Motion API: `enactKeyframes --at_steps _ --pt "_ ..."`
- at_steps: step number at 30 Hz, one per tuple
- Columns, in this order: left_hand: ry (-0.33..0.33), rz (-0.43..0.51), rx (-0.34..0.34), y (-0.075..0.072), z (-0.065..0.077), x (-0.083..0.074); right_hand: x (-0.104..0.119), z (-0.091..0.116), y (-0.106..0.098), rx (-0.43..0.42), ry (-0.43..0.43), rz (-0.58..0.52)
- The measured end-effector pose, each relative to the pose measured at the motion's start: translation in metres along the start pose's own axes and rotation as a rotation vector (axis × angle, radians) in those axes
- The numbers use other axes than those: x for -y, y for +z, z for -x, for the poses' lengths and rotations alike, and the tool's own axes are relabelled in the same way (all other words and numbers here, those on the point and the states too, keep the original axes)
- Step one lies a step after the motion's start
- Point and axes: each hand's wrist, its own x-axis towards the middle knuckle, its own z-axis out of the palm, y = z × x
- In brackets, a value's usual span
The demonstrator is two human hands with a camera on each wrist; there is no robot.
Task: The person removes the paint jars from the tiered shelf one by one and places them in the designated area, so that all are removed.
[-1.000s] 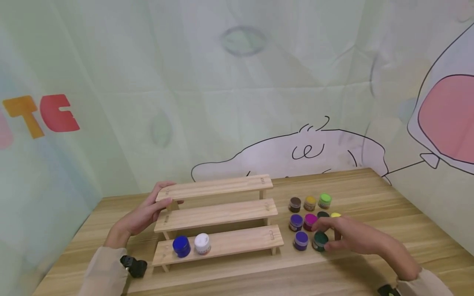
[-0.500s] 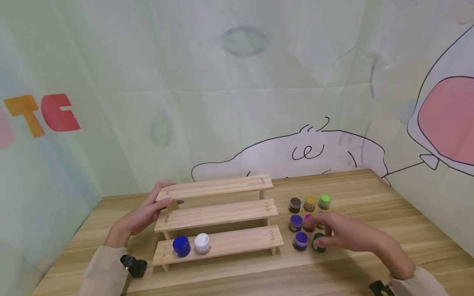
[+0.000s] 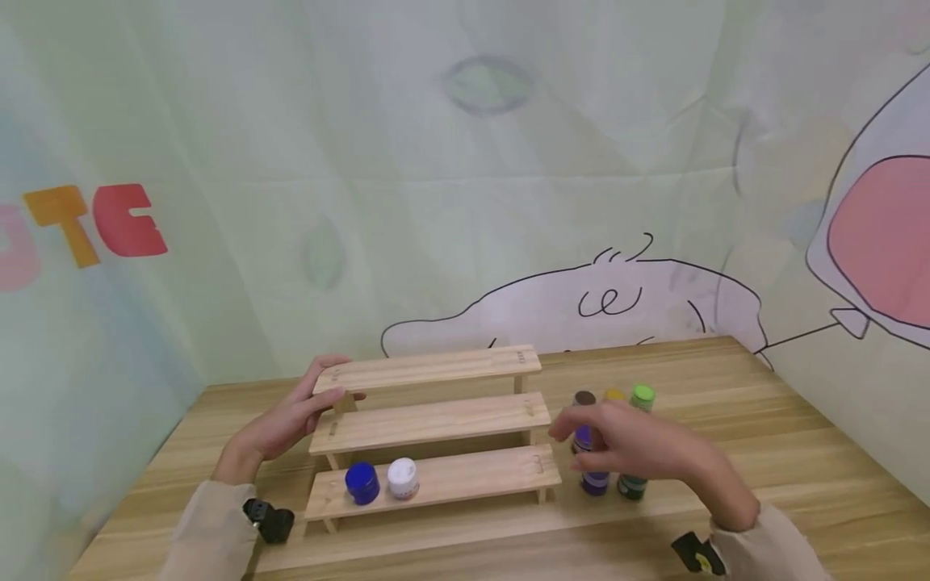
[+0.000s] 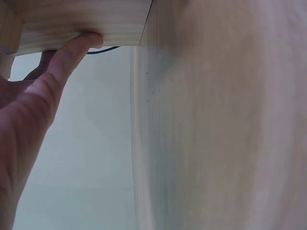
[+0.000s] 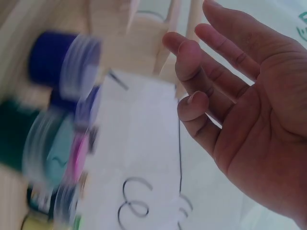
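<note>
A three-tier wooden display rack (image 3: 436, 369) stands on the table. At its left end my left hand (image 3: 279, 424) grips the top tier, with the thumb against the side support (image 4: 115, 38) in the left wrist view. A blue paint jar (image 3: 362, 482) and a white paint jar (image 3: 403, 478) stand on the bottom tier. My right hand (image 3: 643, 442) hovers between the rack's right end and the loose jars. Its fingers are loosely bent and hold nothing in the right wrist view. Below it are a purple jar (image 3: 595, 483) and a dark green jar (image 3: 632, 486).
Behind the right hand stand a brown jar (image 3: 584, 399), a mustard jar (image 3: 614, 395) and a light green jar (image 3: 643, 394). A magenta jar (image 5: 77, 155) shows in the right wrist view. A printed cloth backdrop (image 3: 407, 202) hangs behind the wooden table (image 3: 734, 403).
My right hand has moved left from over the jars toward the rack's right end, holding nothing. My left hand stays on the rack. The head view has shifted slightly.
</note>
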Motion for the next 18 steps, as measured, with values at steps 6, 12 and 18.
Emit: enactKeyframes --at_steps 6,12,18 --pt "0.000 -0.027 -0.012 0.001 0.001 -0.001 0.016 -0.024 0.012 0.015 -0.052 0.019" --pt "0.001 -0.025 -0.018 0.002 0.000 -0.002 0.031 -0.043 0.021 0.041 -0.081 0.004" --pt "-0.003 -0.025 -0.019 0.003 0.000 -0.003 0.042 -0.059 0.029 0.071 -0.100 -0.015"
